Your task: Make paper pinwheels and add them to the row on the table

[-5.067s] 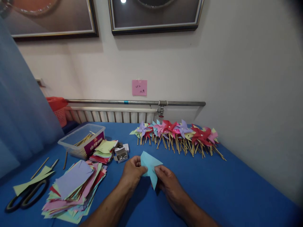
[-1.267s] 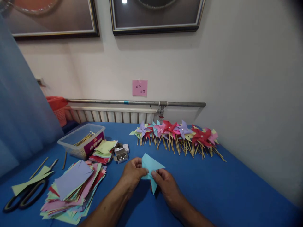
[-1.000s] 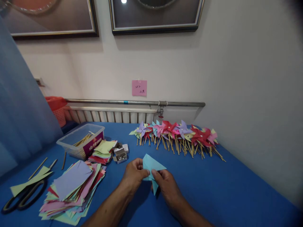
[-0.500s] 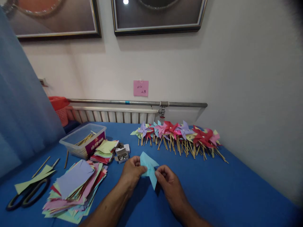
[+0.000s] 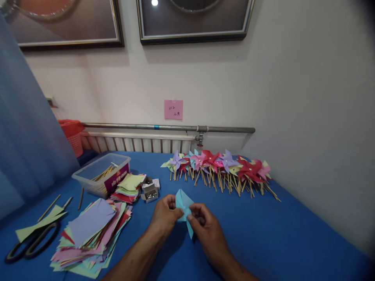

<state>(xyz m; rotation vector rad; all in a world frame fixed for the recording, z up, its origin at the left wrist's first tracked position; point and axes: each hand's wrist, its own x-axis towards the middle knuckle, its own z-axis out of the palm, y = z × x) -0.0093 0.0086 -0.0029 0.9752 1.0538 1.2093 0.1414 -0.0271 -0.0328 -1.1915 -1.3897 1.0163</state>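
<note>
A light blue paper piece [image 5: 183, 203], partly folded with pointed flaps, is held above the blue table [image 5: 263, 234]. My left hand [image 5: 165, 216] pinches its left side with thumb and fingers. My right hand [image 5: 204, 228] is closed on its centre and right flap, pressing a corner inward. A row of finished paper pinwheels on sticks [image 5: 222, 168] lies beyond the hands near the wall.
A stack of coloured paper squares [image 5: 90, 230] lies to the left, with black scissors [image 5: 26, 244] farther left. A clear plastic box of wooden sticks [image 5: 102, 175], a smaller paper pile [image 5: 129, 187] and a small box of metal pins [image 5: 150, 193] sit behind them.
The right flap of the blue paper has been folded in toward the centre. My right hand moved left to meet the left hand on the paper.
</note>
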